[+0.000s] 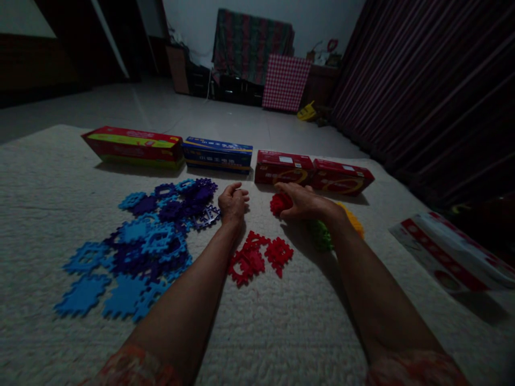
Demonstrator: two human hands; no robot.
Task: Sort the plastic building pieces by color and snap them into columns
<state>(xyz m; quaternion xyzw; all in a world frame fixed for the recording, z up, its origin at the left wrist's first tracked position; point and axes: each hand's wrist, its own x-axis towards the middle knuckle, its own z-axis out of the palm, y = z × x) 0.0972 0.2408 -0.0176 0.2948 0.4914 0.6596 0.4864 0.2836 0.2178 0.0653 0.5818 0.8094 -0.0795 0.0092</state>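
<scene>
My right hand [308,202] is around a small pile of red toothed plastic tiles [280,205], thumb on the near side and fingers on the far side. Beneath and beside that wrist are green tiles [321,236] and yellow tiles [354,220], partly hidden by the arm. My left hand [234,203] hovers by the blue pile with loosely bent, parted fingers and nothing visible in it. Loose red tiles [247,260] lie between my forearms. To the left spreads a heap of light blue tiles [134,230] and dark blue tiles [173,210].
Along the mat's [257,332] far side stand a red-and-green box [137,145], a blue box [217,155] and two red boxes [284,167]. A white-and-red box [454,254] lies at right. Dark curtains [422,80] hang beyond it.
</scene>
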